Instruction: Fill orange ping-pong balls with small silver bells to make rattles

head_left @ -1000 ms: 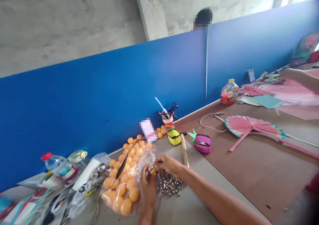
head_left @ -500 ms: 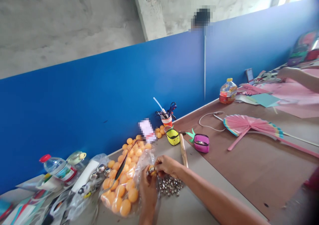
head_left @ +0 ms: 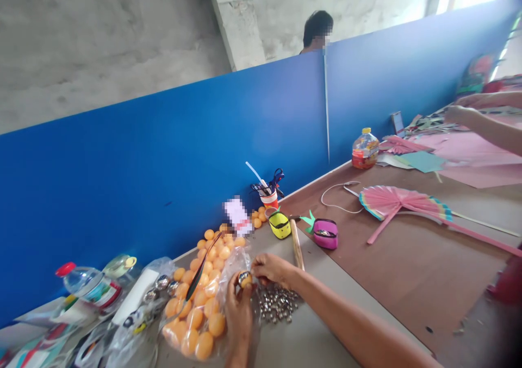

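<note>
My left hand [head_left: 238, 313] is closed around an orange ball [head_left: 245, 279] with shiny silver metal on its upper side. Just to the right, my right hand [head_left: 272, 270] has its fingers pinched together close to the ball; whatever is between them is hidden. Beneath the right hand lies a pile of small shiny metal balls [head_left: 279, 304]. A clear plastic bag [head_left: 228, 294] and many orange balls [head_left: 204, 344] spread to the left of my hands. A dark, thin-handled tool [head_left: 196, 281] rests across the orange balls.
Behind my hands lie a hammer [head_left: 297, 245], a yellow pouch [head_left: 280, 226], a purple pouch [head_left: 326, 235] and a cup of tools [head_left: 269, 200]. Bottles [head_left: 92, 286] and plastic wrap are at left. A pink fan [head_left: 402, 199] lies right, near another person's arms [head_left: 485, 129].
The ball in my left hand has turned, showing more of its silver part. My right fingers have drawn slightly away from it. The whole view has shifted a little.
</note>
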`<state>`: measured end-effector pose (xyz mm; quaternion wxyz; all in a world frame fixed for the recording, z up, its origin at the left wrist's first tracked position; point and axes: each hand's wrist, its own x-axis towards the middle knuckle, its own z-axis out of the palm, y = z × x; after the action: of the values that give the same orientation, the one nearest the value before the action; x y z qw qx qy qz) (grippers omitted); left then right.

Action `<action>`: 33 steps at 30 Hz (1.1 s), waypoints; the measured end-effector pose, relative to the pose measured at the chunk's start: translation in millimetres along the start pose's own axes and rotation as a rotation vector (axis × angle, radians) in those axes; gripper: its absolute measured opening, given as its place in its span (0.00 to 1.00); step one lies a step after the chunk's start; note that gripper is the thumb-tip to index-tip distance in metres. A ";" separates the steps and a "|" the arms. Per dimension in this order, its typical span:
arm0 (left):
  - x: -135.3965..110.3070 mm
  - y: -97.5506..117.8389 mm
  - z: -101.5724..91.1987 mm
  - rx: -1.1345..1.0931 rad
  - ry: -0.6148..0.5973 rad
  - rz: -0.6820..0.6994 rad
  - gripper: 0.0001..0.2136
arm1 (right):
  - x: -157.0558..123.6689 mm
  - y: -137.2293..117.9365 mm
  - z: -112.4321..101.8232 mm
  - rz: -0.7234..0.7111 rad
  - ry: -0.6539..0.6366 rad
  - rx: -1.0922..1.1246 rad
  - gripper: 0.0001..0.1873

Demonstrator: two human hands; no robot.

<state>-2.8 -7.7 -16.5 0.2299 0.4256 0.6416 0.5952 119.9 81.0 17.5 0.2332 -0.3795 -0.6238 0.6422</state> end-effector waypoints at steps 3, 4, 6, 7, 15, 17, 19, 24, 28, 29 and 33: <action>0.7 -2.7 -1.0 -0.135 -0.015 -0.063 0.24 | 0.9 -1.7 -15.2 -0.108 0.077 -0.359 0.05; 0.7 -4.3 -1.1 -0.165 -0.022 -0.086 0.25 | 0.8 -1.2 -19.3 -0.124 0.094 -0.428 0.06; 0.5 -7.2 -1.2 -0.170 -0.026 -0.098 0.26 | -0.3 1.8 -24.6 -0.118 0.133 -0.579 0.08; 0.3 -8.1 -1.3 -0.147 -0.018 -0.085 0.26 | -1.3 4.1 -25.6 -0.105 0.148 -0.677 0.10; 0.9 -5.0 -1.3 0.018 0.025 0.009 0.24 | -6.9 13.8 -17.1 -0.137 0.137 -1.122 0.15; 0.6 -2.7 -1.1 0.023 0.010 -0.001 0.25 | -5.7 13.5 -16.2 -0.143 0.136 -1.092 0.15; 0.2 -0.4 -1.3 0.041 0.002 -0.003 0.25 | -4.0 13.0 -16.0 -0.156 0.150 -1.014 0.14; -1.4 2.8 -2.1 0.043 -0.004 -0.015 0.24 | -0.7 7.5 -14.8 -0.189 0.183 -0.733 0.12; -2.5 4.7 -1.5 0.025 -0.009 -0.030 0.23 | 1.8 4.4 -11.3 -0.187 0.164 -0.402 0.05; -2.7 5.8 -1.1 0.025 -0.008 -0.030 0.22 | 2.8 4.9 -10.0 -0.184 0.145 -0.292 0.06; -3.4 12.9 0.8 0.008 0.000 -0.034 0.21 | 6.1 8.7 -4.7 -0.185 0.007 0.045 0.07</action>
<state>3.2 -11.0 -5.0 0.2379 0.4156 0.6512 0.5888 121.5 87.6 8.1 0.3021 -0.3172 -0.6409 0.6304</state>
